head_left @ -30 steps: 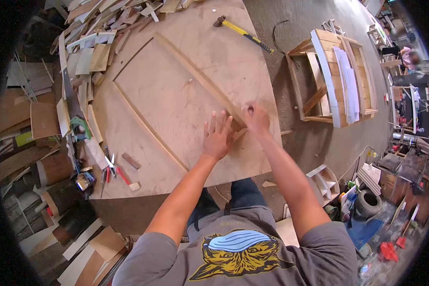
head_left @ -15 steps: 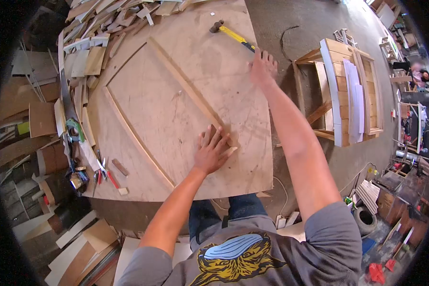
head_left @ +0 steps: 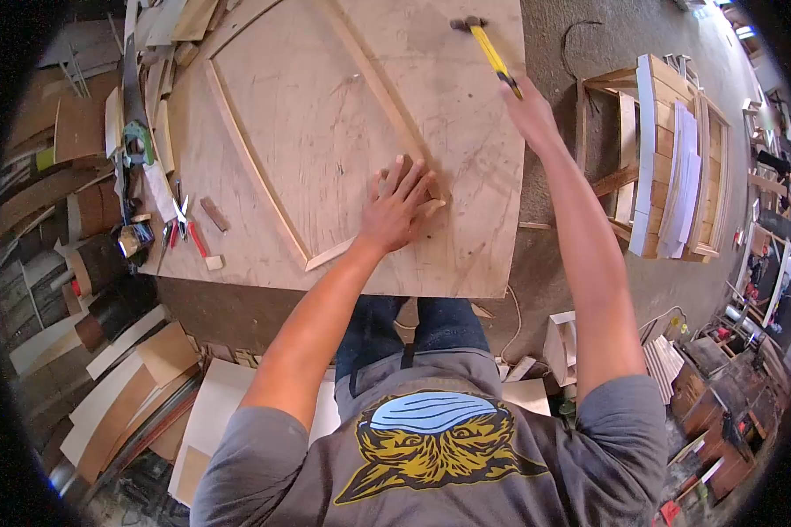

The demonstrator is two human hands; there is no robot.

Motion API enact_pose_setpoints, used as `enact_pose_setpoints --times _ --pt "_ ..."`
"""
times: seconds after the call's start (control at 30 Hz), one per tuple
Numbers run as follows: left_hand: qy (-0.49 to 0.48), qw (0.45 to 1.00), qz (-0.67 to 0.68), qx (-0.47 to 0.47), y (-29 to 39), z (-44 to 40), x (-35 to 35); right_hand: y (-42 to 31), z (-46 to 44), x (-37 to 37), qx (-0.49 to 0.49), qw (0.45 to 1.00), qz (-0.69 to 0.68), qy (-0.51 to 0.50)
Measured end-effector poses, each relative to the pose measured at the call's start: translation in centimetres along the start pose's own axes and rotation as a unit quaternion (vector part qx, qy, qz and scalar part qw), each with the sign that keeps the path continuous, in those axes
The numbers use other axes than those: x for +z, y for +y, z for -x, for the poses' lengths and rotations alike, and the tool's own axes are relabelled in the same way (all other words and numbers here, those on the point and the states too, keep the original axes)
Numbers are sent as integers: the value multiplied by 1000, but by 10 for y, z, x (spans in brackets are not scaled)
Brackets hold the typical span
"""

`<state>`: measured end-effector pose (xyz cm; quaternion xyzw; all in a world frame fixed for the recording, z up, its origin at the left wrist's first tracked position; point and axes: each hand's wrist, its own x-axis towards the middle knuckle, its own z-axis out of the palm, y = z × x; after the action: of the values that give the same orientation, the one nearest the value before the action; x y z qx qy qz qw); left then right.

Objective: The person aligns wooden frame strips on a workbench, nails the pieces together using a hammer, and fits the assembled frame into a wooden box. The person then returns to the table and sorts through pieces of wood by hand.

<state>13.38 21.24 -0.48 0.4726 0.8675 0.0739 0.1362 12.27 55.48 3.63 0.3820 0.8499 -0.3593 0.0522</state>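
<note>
A hammer with a dark head and a yellow-and-black handle is in my right hand, whose fingers close round the handle's end near the table's right edge. My left hand rests with fingers spread over the near right corner of a thin wooden frame. The frame's strips lie on the plywood tabletop. Part of the near strip is hidden under my left hand and forearm.
Pliers with red handles and a small wood block lie at the table's left. A handsaw is beyond them. Wood scraps fill the far left. A wooden crate-like piece stands on the floor to the right.
My right hand has gone from reaching at the hammer's handle to gripping it. The left hand stays on the frame's corner. The view has tilted toward my body.
</note>
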Motion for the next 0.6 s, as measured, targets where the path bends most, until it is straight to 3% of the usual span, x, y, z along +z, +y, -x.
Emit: enact_pose_setpoints --times 0.07,0.13,0.2,0.3,0.4,0.6 --pt "12 1000 0 -7 4 1 3 17 42 -11 30 999 -16 -29" --pt "23 1000 7 -10 4 1 7 72 64 -6 90 982 -111 -122" --pt "33 999 22 -10 3 0 12 81 111 -14 123 980 -83 -135" --pt "92 996 4 10 1 1 22 111 166 -12 -136 991 16 -1" --pt "116 992 31 21 -2 3 25 87 204 -28 -35 993 108 -32" --pt "80 996 -20 19 -4 5 23 59 198 -43 -74 974 216 -16"
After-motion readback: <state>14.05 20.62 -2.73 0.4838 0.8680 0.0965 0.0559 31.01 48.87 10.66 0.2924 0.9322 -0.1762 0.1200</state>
